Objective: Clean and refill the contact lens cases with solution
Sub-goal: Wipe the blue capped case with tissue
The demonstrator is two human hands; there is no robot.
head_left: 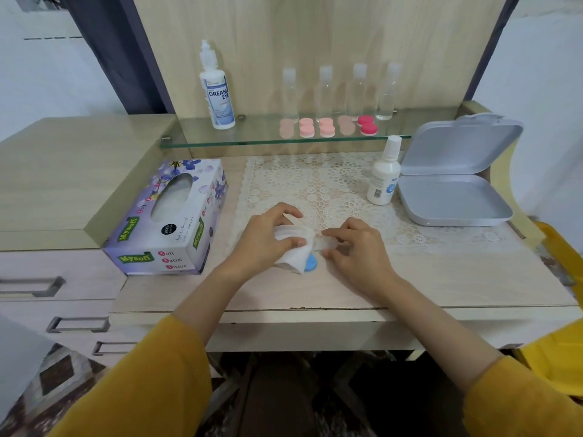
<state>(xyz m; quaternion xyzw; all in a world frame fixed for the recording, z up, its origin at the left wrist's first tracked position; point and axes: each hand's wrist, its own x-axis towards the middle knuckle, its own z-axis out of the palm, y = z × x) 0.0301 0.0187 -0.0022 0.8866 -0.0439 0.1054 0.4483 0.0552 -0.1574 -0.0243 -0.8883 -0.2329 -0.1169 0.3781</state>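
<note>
Yellow sleeves cover both forearms, which reach forward from the lower edge of the head view and converge over the middle of the desk.

Left hand: wrist level, fingers curled over the top of a folded white tissue, thumb pressed on its near face. The tissue is firmly gripped.

Right hand: palm down, fingers bent, thumb and forefinger tips closed on a pale translucent piece that runs leftward into the tissue. It is too blurred to identify.

Blue cap: flat on the desk, just below the left fingers, partly covered by the tissue, just left of the right thumb.

A lace mat lies under and beyond the fingertips. A tissue box sits near the left hand's outer side. Beyond and right of the right fingers, a small white bottle stands upright just beside an open grey tin.

Well beyond both hands, a glass shelf carries a tall solution bottle, four clear bottles and a row of pink lens cases.
</note>
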